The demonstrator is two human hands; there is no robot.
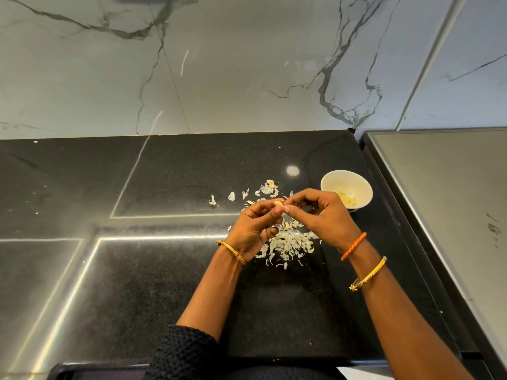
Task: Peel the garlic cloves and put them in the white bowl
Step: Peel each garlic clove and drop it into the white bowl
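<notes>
Black speckled stone counter (170,270): left hand (255,226) pinches the small pale garlic clove (279,202); right hand (321,212) picks its skin. Strip fully before reaching the round white bowl (329,185) near the right edge.

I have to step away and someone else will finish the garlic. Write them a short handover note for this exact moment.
Left hand: pinches a garlic clove above the counter.
Right hand: fingertips pinch at the same clove, apparently mid-peel.
White bowl: on the black counter, just right of the hands, with a few peeled cloves inside.
Loose skins lie under and beyond the hands.
Done: some cloves peeled and bowled.
Left: finish this clove and drop it in the bowl. Whether unpeeled cloves remain among the skins cannot be told.
</notes>
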